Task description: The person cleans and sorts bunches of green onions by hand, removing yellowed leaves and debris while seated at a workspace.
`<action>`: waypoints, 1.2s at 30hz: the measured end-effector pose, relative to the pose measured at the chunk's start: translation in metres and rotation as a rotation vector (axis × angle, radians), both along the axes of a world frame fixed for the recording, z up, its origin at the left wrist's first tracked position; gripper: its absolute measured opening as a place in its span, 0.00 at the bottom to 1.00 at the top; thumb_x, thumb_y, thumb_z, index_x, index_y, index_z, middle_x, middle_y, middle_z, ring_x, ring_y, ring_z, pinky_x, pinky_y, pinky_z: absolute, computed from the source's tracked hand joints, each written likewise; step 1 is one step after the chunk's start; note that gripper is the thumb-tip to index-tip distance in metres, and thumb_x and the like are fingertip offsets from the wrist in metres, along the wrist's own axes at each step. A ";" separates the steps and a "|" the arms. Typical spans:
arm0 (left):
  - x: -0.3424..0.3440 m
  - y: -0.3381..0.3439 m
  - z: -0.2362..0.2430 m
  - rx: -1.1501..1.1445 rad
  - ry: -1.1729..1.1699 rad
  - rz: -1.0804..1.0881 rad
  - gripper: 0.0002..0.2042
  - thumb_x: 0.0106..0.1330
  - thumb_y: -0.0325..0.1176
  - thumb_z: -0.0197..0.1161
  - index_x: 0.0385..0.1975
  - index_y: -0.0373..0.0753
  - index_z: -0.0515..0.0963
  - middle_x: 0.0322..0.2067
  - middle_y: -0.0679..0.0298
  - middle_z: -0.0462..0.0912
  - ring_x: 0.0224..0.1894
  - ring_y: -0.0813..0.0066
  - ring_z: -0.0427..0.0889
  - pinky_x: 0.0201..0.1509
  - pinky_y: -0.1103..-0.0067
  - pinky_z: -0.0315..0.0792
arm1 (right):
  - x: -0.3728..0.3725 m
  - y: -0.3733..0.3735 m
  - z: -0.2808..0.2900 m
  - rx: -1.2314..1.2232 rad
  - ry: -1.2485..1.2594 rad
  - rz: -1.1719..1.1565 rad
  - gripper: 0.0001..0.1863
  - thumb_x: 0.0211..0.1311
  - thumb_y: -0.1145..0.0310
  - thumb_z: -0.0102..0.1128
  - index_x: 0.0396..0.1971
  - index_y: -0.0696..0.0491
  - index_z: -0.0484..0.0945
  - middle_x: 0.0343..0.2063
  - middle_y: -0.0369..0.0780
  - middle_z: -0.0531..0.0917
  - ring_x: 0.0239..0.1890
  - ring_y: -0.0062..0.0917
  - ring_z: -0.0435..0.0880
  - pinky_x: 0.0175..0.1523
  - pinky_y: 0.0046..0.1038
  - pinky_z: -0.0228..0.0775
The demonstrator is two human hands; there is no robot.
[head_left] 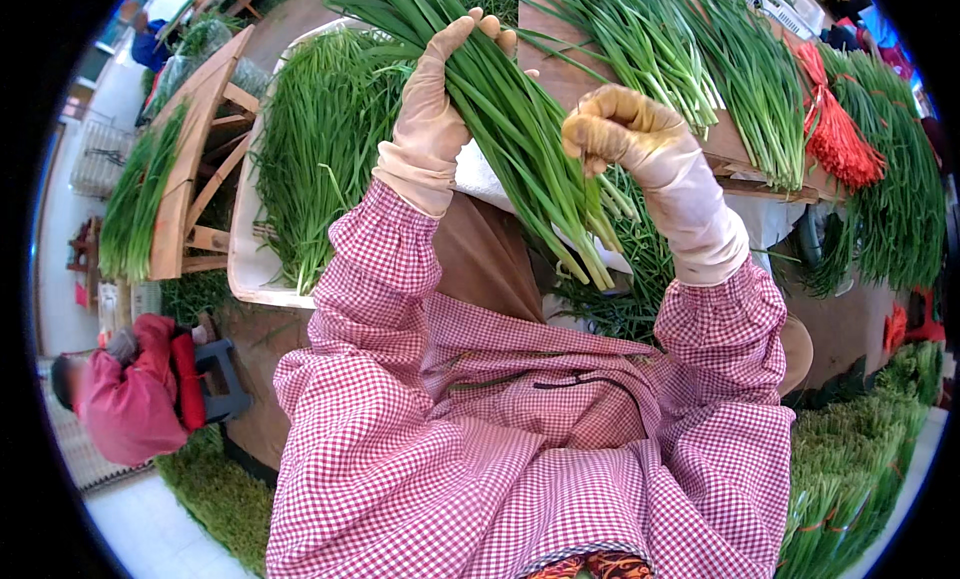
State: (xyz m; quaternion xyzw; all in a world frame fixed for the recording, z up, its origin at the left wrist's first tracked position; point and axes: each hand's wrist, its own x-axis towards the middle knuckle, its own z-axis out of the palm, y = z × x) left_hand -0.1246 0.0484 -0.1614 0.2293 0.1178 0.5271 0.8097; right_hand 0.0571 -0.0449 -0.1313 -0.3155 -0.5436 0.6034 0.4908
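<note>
A bunch of long green garlic chives (525, 144) lies across my gloved left hand (430, 119), which grips it around the middle. The pale stem ends point down toward my lap, and the leaves run up past the top of the view. Close beside the stems is my right hand (635, 134), in a stained thin glove with its fingers curled into a pinch. A thin yellowish strand seems to hang below those fingertips, but I cannot make out what they hold.
To the left, a white tub (240, 254) is heaped with chives. Ahead, a wooden table (560, 74) bears bundles, with red ties (838, 129) hanging at its right. Bundled chives (850, 459) stand at lower right. A person in red (135, 394) sits at far left near a blue-grey stool (222, 379).
</note>
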 end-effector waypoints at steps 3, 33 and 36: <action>-0.005 0.001 -0.005 0.006 -0.014 -0.021 0.07 0.57 0.34 0.56 0.32 0.39 0.75 0.30 0.64 0.78 0.39 0.70 0.77 0.47 0.59 0.70 | 0.000 0.000 0.008 0.015 0.102 0.034 0.09 0.55 0.66 0.56 0.28 0.58 0.76 0.26 0.36 0.79 0.23 0.13 0.72 0.33 0.14 0.65; -0.062 -0.010 0.004 0.216 -0.356 0.077 0.16 0.57 0.31 0.55 0.45 0.33 0.65 0.31 0.70 0.75 0.40 0.79 0.73 0.65 0.66 0.45 | 0.008 -0.028 -0.067 -0.324 0.148 -0.098 0.20 0.56 0.59 0.54 0.42 0.58 0.73 0.35 0.35 0.78 0.34 0.16 0.73 0.40 0.19 0.66; -0.065 -0.015 0.003 0.269 -0.237 0.155 0.08 0.62 0.32 0.48 0.36 0.37 0.71 0.35 0.67 0.74 0.48 0.79 0.69 0.64 0.67 0.51 | 0.012 -0.026 -0.074 -0.260 0.169 -0.194 0.19 0.55 0.59 0.56 0.41 0.58 0.74 0.33 0.35 0.78 0.32 0.15 0.73 0.39 0.18 0.66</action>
